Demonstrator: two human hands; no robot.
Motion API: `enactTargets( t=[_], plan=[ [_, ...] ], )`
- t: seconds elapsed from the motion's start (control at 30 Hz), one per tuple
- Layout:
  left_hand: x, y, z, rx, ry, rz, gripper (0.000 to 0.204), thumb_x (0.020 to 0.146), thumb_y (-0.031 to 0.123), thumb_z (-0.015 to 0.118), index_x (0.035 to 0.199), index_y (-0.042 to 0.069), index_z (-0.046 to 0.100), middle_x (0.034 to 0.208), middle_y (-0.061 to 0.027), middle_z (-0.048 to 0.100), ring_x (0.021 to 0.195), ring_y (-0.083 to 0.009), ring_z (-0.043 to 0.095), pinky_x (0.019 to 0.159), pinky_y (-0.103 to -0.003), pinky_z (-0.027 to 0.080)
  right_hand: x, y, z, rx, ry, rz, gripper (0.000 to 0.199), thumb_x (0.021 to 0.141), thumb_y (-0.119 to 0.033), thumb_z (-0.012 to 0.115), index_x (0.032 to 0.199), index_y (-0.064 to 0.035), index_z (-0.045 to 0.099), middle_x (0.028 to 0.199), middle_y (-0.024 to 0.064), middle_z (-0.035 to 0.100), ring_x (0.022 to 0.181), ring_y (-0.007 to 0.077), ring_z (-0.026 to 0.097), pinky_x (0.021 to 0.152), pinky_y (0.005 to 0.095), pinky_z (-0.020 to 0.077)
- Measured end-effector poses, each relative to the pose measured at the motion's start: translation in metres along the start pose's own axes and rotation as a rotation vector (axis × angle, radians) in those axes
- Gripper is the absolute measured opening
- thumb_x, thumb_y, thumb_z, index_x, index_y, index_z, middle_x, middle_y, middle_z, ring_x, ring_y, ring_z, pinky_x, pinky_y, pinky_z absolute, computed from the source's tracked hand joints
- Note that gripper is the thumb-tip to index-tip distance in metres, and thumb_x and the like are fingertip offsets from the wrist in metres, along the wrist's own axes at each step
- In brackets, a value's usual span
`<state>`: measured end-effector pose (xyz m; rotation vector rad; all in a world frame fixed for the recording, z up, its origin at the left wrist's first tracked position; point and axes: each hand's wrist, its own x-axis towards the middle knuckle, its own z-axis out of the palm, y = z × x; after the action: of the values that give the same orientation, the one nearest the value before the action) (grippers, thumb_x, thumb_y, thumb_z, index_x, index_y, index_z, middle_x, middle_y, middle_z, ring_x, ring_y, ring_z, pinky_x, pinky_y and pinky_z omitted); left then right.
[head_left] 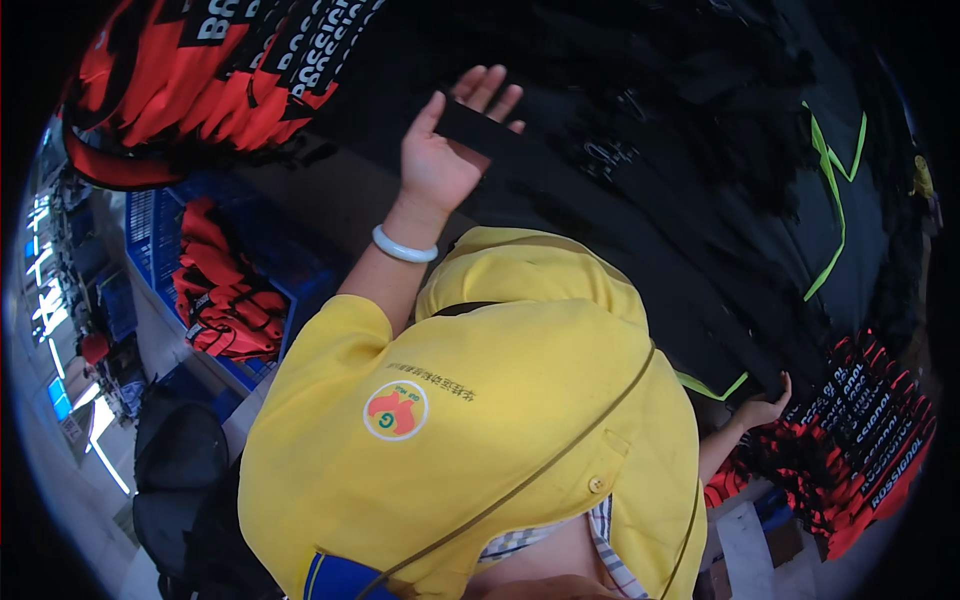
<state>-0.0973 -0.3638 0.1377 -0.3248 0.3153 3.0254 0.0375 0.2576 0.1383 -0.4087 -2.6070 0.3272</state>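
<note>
Left hand [445, 150] is up high, with its palm open and its fingers spread a little. A flat black strap [480, 128] lies across the fingers, and the thumb sits beside it. The strap runs on to the right, over a big pile of black fabric [640, 190]. A pale round bangle [404, 246] sits on the left wrist.

Right hand [762, 408] is low on the right side. Its fingers curl onto the edge of the black fabric, just beside a stack of red and black pieces [860, 440] with white letters. I cannot tell how tight it holds, because the hand is small and partly hidden behind the yellow shirt [480, 420].

The yellow shirt fills the middle. It has a round badge [396, 410] on it and a thin cord [540, 470] running across it.

A thin bright green strip [838, 200] lies on the black fabric, far over on the right. Another bit of green peeks out near the right hand.

On the left, more red and black pieces sit in a blue crate [170, 250]. A bigger heap of red and black pieces [210, 70] is at the top left. A black chair [180, 460] stands lower down on the left, on a pale floor.
</note>
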Motion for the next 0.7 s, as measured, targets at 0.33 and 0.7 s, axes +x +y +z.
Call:
enactTargets(
  t=[0.33, 0.7],
  plan=[
    [0.023, 0.232, -0.104, 0.493, 0.292, -0.244, 0.018, 0.093, 0.018, 0.051, 0.101, 0.002, 0.058, 0.096, -0.0080, 0.064, 0.055, -0.0081, 0.048, 0.046, -0.016, 0.037, 0.060, -0.037, -0.033, 0.500, -0.866, 0.503, 0.037, 0.076, 0.008, 0.060, 0.112, -0.0006, 0.065, 0.100, 0.0051, 0.066, 0.091, 0.0113, 0.062, 0.078, 0.0216, 0.0469],
    [0.074, 0.217, -0.069, 0.203, 0.443, -0.231, 0.035, 0.092, 0.005, 0.056, 0.123, -0.007, 0.043, 0.113, -0.0210, 0.058, 0.107, -0.0270, 0.059, 0.091, -0.033, 0.053, 0.070, 0.036, -0.049, 0.909, -0.903, 0.833, 0.020, 0.090, -0.024, 0.063, 0.099, -0.0061, 0.063, 0.087, 0.0000, 0.064, 0.073, 0.0069, 0.061, 0.063, 0.0207, 0.0515]
  ],
)
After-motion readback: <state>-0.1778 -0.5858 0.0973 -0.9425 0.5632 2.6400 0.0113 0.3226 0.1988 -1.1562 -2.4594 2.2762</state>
